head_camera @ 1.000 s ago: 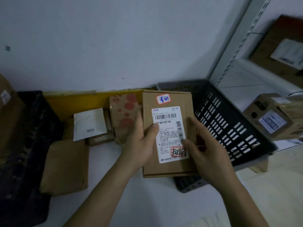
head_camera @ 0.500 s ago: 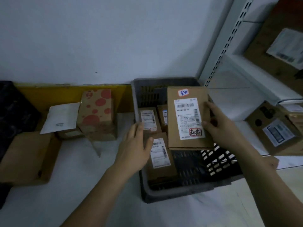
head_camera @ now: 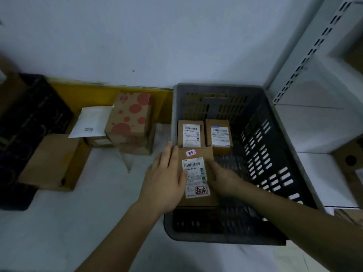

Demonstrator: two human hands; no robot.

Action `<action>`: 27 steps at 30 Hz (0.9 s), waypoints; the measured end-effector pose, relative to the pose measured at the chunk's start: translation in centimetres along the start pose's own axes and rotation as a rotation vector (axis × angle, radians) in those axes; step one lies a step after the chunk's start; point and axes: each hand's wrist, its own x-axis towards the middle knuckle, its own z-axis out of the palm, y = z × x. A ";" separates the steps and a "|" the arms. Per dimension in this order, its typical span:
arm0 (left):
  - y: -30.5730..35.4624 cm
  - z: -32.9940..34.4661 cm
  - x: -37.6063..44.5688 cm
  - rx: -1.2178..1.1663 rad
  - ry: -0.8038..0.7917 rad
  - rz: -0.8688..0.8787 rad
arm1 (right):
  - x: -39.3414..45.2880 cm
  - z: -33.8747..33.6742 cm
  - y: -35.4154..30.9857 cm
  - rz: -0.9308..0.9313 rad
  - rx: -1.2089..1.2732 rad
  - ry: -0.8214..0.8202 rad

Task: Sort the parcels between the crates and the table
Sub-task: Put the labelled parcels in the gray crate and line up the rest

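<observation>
We are finding the labelled parcel [head_camera: 196, 173] lying label-up inside the grey crate [head_camera: 275, 158], at its left wall, long axis running toward the far wall. Both the left hand [head_camera: 167, 179] and right hand [head_camera: 224, 177] are resting flat-fingered on it, gripping nothing. Two smaller parcels [head_camera: 190, 134] are sitting just beyond its far edge, and bare crate floor is lying open to its right.

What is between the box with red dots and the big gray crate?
Just bare white table, as the head view shows. The red-dotted box stands left of that gap, and the gray crate stands right of it.
</observation>
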 end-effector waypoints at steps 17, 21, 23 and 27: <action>-0.1 -0.1 0.5 0.066 0.004 0.001 | 0.1 0.2 -1.0 0.009 -0.545 0.047; -1.8 -1.8 0.5 0.038 0.091 -0.010 | -1.6 -3.2 -2.3 -0.033 -0.563 0.359; -3.5 -2.7 0.6 0.077 0.142 -0.044 | -2.8 -4.5 -3.7 -0.073 -0.533 0.511; -7.8 -4.1 0.1 0.146 0.212 -0.111 | -5.1 -4.9 -8.3 -0.179 -0.480 0.682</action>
